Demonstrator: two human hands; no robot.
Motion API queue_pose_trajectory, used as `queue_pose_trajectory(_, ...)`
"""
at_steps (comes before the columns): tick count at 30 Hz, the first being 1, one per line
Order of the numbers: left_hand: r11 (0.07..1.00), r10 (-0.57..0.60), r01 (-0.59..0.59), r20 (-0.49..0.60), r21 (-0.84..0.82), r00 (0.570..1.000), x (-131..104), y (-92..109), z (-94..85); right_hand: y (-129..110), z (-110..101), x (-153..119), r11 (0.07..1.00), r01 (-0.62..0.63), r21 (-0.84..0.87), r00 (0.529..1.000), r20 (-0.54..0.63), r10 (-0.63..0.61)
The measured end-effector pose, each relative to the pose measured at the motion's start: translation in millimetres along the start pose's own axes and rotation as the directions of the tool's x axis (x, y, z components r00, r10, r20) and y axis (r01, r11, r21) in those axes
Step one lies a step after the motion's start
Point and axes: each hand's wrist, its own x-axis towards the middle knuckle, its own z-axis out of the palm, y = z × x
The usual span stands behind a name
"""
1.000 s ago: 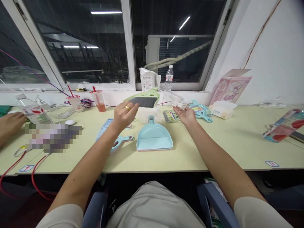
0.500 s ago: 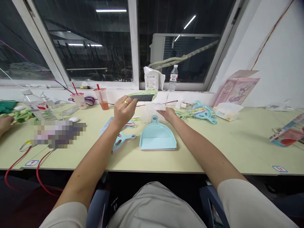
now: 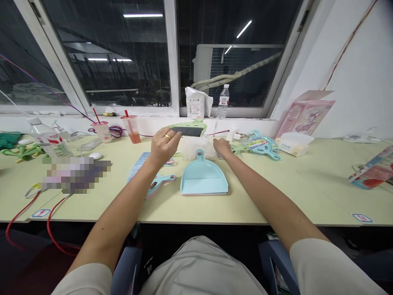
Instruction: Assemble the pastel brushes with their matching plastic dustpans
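Observation:
A green brush with dark bristles (image 3: 190, 130) is in my left hand (image 3: 166, 144), whose fingers are wrapped round its left end. My right hand (image 3: 222, 147) is closed at the right edge of a clear plastic bag (image 3: 198, 147), and its fingertips pinch something I cannot make out. Nearer to me, a light blue dustpan (image 3: 204, 176) lies on the table, with a pink edge beneath it. Left of the dustpan lie blue brushes (image 3: 161, 179), partly hidden by my left forearm.
Wrapped blue dustpan pieces (image 3: 263, 145) lie at the back right beside a tissue pack (image 3: 295, 144). Two drink cups (image 3: 132, 129) and a large bottle (image 3: 49, 139) stand left. A small bottle (image 3: 223, 102) is on the sill.
My left hand has moved slightly right and down with the green brush. My right hand's fingers have closed and shifted slightly right. Another person's hand has left the far left.

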Motion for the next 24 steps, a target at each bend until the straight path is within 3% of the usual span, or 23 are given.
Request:
queue_pose_trajectory(2, 1.000, 0.028, -0.028, 0.017, 0.005, 0.999, -1, 3, 2.5, -10, -8, -9, 0.998, 0.047, 0.040, 0.998, 0.039, -0.049)
queue_pose_trajectory(4, 0.998, 0.066, -0.066, 0.044, 0.003, 0.997, -4, 10, 5.5, -21, -17, -27, 0.990, 0.006, 0.139, 0.980, 0.195, -0.033)
queue_pose_trajectory(5, 0.996, 0.092, -0.091, 0.062, -0.008, 0.994, -6, 15, 7.2, -27, -22, -39, 0.976, -0.081, 0.200, 0.946, 0.324, 0.012)
queue_pose_trajectory(6, 0.992, 0.125, -0.123, 0.080, -0.030, 0.989, -8, 21, 8.9, -31, -28, -53, 0.950, -0.189, 0.248, 0.881, 0.470, 0.053)
queue_pose_trajectory(7, 0.986, 0.164, -0.159, 0.097, -0.059, 0.982, -10, 28, 10.5, -34, -34, -67, 0.928, -0.263, 0.265, 0.828, 0.556, 0.076)
queue_pose_trajectory(8, 0.976, 0.207, -0.197, 0.116, -0.091, 0.971, -11, 36, 12.2, -37, -40, -80, 0.916, -0.290, 0.276, 0.803, 0.591, 0.076)
queue_pose_trajectory(11, 0.936, 0.337, -0.310, 0.173, -0.166, 0.925, -14, 58, 15.9, -36, -56, -108, 0.902, -0.276, 0.330, 0.774, 0.633, 0.005)
queue_pose_trajectory(15, 0.912, 0.399, -0.358, 0.225, -0.202, 0.889, -10, 72, 15.1, -24, -66, -110, 0.897, -0.246, 0.368, 0.788, 0.615, -0.036)
queue_pose_trajectory(20, 0.940, 0.285, -0.221, 0.241, -0.258, 0.928, -3, 76, 9.7, -14, -62, -112, 0.898, -0.183, 0.401, 0.828, 0.555, -0.079)
queue_pose_trajectory(24, 0.972, 0.160, -0.123, 0.184, -0.199, 0.970, 3, 88, 3.1, -15, -58, -134, 0.893, -0.105, 0.438, 0.785, 0.588, -0.196)
